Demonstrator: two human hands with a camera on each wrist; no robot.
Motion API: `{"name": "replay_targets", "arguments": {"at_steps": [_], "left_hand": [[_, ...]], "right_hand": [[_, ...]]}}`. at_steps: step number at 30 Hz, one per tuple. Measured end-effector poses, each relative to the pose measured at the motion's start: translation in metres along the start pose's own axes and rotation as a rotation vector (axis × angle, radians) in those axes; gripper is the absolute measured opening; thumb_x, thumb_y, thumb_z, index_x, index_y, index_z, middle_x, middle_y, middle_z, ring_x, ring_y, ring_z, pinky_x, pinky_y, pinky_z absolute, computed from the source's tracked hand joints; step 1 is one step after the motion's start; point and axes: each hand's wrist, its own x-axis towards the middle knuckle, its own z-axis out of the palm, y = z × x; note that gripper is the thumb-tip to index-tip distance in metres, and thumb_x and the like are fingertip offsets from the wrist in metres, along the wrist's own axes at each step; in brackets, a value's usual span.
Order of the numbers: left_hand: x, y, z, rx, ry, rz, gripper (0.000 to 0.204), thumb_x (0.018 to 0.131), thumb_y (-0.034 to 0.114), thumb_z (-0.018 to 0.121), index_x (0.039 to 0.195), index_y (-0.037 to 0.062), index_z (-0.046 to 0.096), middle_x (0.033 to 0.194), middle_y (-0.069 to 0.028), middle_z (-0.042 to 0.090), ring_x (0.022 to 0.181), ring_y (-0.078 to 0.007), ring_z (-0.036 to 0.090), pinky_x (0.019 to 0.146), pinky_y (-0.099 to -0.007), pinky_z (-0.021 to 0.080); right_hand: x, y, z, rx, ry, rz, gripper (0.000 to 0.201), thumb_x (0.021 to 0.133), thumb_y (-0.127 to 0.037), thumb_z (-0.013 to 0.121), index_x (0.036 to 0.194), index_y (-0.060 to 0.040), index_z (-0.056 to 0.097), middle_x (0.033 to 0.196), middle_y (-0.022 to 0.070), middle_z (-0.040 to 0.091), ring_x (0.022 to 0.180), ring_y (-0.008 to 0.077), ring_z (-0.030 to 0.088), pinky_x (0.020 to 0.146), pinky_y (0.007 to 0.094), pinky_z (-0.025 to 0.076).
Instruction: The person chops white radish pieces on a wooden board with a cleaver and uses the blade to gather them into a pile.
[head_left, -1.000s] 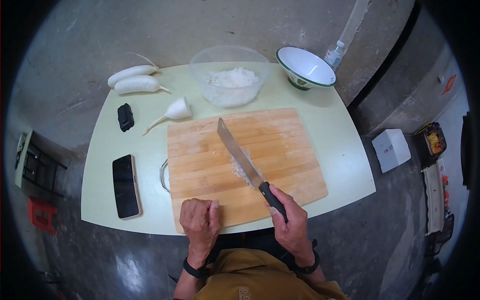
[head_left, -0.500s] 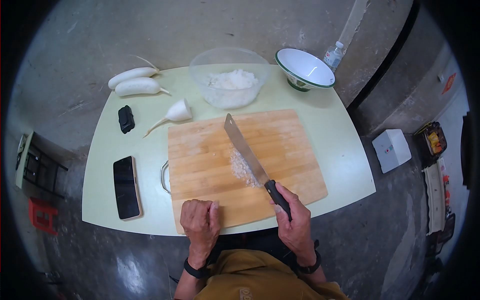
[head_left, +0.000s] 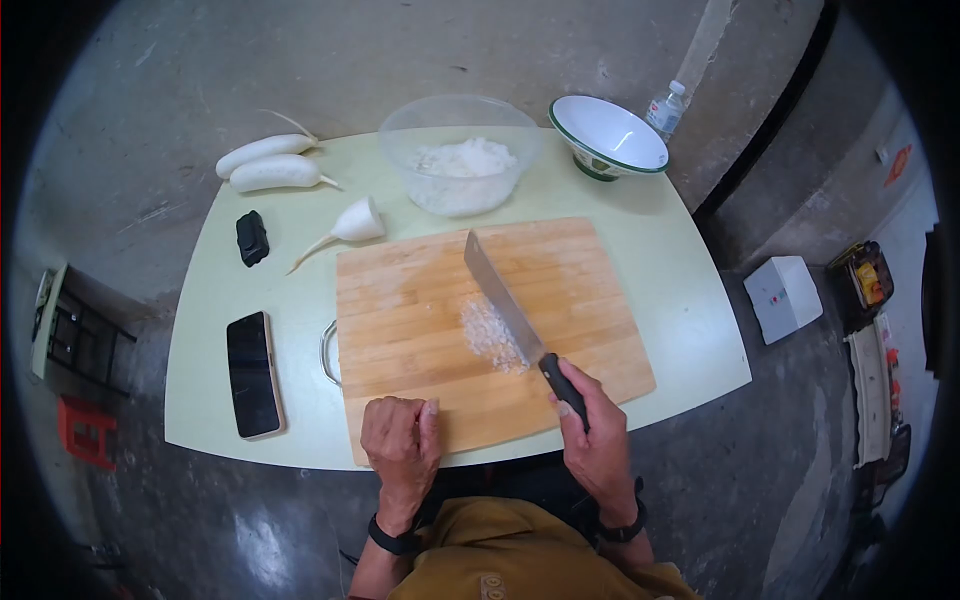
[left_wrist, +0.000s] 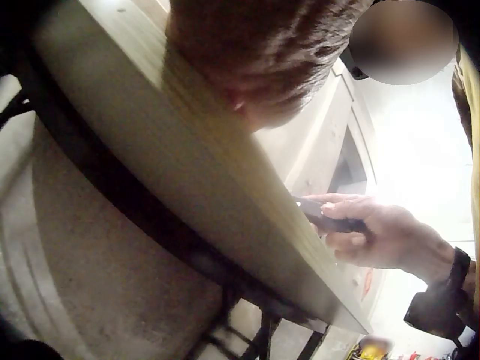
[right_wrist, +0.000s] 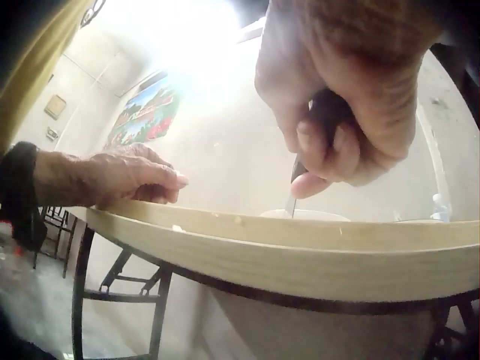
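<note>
My right hand [head_left: 597, 441] grips the black handle of a kitchen knife [head_left: 508, 303], its long blade slanting toward the far side over the wooden cutting board [head_left: 400, 350]. Just left of the blade lies a small heap of finely chopped white bits [head_left: 488, 335]. Resting at the board's near left corner, my left hand [head_left: 401, 440] has loosely curled fingers and holds nothing. In the right wrist view the knife handle [right_wrist: 328, 112] shows inside the curled fingers. Behind the board stands a clear plastic bowl [head_left: 460, 108] with a white shredded mass [head_left: 468, 160] in it.
A cut white radish [head_left: 357, 220] lies behind the board's left corner, and two whole radishes [head_left: 272, 172] lie at the back left. A phone [head_left: 254, 375] and a small black object [head_left: 252, 238] are on the left. A white bowl [head_left: 610, 135] and a bottle [head_left: 666, 110] stand back right.
My right hand has moved a little to the right with the knife, so the blade no longer overlaps the chopped heap and more of it shows. My left hand has stayed in place.
</note>
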Motion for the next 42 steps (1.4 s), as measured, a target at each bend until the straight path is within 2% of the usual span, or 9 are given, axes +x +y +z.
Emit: {"name": "replay_targets", "arguments": {"at_steps": [6,8,10,21,23,27,35,42], "left_hand": [[0.001,-0.001,0.001,0.005,0.007,0.013,0.015,0.084,0.004,0.07,0.076,-0.0003,0.058,0.067,-0.0134,0.052,0.063,-0.032,0.051,0.059,-0.0406,0.041],[-0.001,0.0,0.001,0.009,0.005,0.012,0.015,0.084,0.004,0.07,0.076,-0.0003,0.058,0.066,-0.0134,0.052,0.063,-0.0319,0.051,0.059,-0.0406,0.041],[-0.001,-0.002,0.001,0.012,-0.011,-0.01,0.014,0.081,0.004,0.073,0.077,0.003,0.059,0.07,-0.0112,0.053,0.067,-0.0307,0.051,0.061,-0.0405,0.04],[-0.002,-0.001,0.001,0.006,-0.016,-0.008,0.014,0.082,0.005,0.072,0.077,0.0027,0.059,0.07,-0.0109,0.052,0.066,-0.0302,0.05,0.06,-0.0407,0.04],[0.0,-0.001,0.002,0.017,-0.01,0.0,0.014,0.082,0.005,0.072,0.077,0.0027,0.059,0.069,-0.0109,0.052,0.066,-0.0302,0.05,0.06,-0.0407,0.04],[-0.001,0.0,0.0,0.014,-0.017,-0.007,0.014,0.083,0.005,0.072,0.077,0.0027,0.059,0.069,-0.0109,0.051,0.066,-0.0303,0.05,0.06,-0.0408,0.04],[-0.001,0.0,0.0,0.009,-0.017,-0.021,0.014,0.083,0.005,0.072,0.077,0.0025,0.06,0.069,-0.0114,0.052,0.066,-0.0308,0.05,0.061,-0.0407,0.041],[-0.002,-0.001,0.001,0.018,-0.008,-0.003,0.014,0.082,0.005,0.072,0.077,0.0022,0.06,0.069,-0.0116,0.052,0.066,-0.0309,0.051,0.061,-0.0407,0.041]], "right_hand": [[0.001,-0.002,-0.001,0.002,-0.01,-0.021,0.044,0.089,0.006,0.058,0.132,0.0017,0.055,0.102,0.0193,0.067,0.09,0.0282,0.069,0.081,0.0353,0.055],[0.0,0.0,-0.002,-0.009,-0.086,0.023,0.043,0.089,0.006,0.057,0.132,0.0017,0.055,0.102,0.019,0.067,0.091,0.0295,0.069,0.082,0.0352,0.054],[0.002,-0.004,-0.003,0.012,-0.06,0.012,0.043,0.089,0.006,0.057,0.131,0.0018,0.056,0.103,0.019,0.067,0.091,0.03,0.069,0.082,0.0349,0.054],[0.003,-0.001,-0.003,0.031,-0.01,0.012,0.043,0.088,0.006,0.057,0.131,0.0023,0.055,0.107,0.0202,0.067,0.092,0.0314,0.069,0.083,0.0351,0.054],[0.005,0.006,-0.004,-0.036,-0.046,0.002,0.043,0.089,0.006,0.057,0.132,0.0022,0.055,0.107,0.0205,0.067,0.092,0.03,0.069,0.082,0.0356,0.054],[0.003,-0.002,-0.005,0.029,-0.025,-0.001,0.044,0.089,0.007,0.057,0.132,0.0019,0.055,0.108,0.0206,0.066,0.092,0.0297,0.069,0.083,0.036,0.054],[0.003,0.001,-0.003,-0.002,-0.122,-0.022,0.046,0.088,0.008,0.057,0.133,0.0015,0.054,0.106,0.0204,0.067,0.091,0.0272,0.069,0.082,0.0343,0.054],[0.003,0.0,-0.006,0.016,-0.087,-0.014,0.044,0.087,0.008,0.058,0.131,0.0018,0.056,0.105,0.0201,0.067,0.091,0.0271,0.07,0.081,0.0343,0.054]]}}
